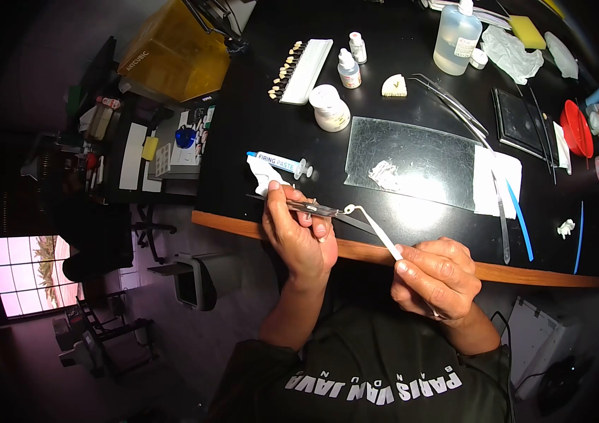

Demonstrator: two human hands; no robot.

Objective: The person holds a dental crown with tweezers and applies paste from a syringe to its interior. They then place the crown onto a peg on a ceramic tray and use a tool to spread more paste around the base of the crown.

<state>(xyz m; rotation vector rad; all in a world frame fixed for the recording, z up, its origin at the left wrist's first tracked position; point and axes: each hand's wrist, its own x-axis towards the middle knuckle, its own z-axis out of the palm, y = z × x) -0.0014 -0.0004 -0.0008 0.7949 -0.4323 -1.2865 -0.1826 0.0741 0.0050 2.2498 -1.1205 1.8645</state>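
My left hand is closed round a dark metal clamp-like tool, which points right. At the tool's tip sits a small whitish ring-like piece. My right hand pinches a white slim instrument, whose thin bent tip is at or very near the small piece. Both hands are above the table's wooden front edge. Just behind my left hand lie a white tissue and a syringe labelled FIRING PASTE. A glass plate with a white smear lies beyond the hands.
A white jar, small bottles, a shade guide and a dental model stand farther back. Tweezers, a large bottle, a red bowl and a blue-handled tool are on the right.
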